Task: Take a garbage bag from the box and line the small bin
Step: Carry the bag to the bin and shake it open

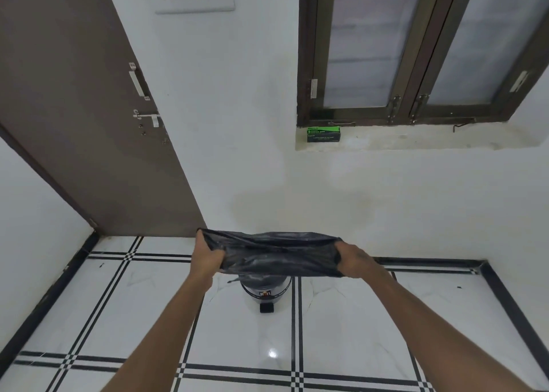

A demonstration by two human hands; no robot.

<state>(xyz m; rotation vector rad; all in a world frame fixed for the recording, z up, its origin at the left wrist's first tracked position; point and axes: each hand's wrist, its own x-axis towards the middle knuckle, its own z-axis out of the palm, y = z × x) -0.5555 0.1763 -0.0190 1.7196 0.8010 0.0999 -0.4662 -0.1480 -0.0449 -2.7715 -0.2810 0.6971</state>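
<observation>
Two hands in the head view, both gripping one black garbage bag [276, 255]; left hand [208, 259] clenched on the bag's left edge, right hand [355, 261] clenched on its right edge; bag mouth stretched wide between them, film taut and wrinkled. Bag held directly above the small bin [265, 292]; bin grey, standing on the white tiled floor [148, 311] near the wall, its top hidden behind the bag, black pedal facing the camera; cannot tell whether the bag touches the rim. Green box [323, 134] of garbage bags lies on the window sill [416, 139], left end, well apart from the bin. Brown door [89, 124] at left.
</observation>
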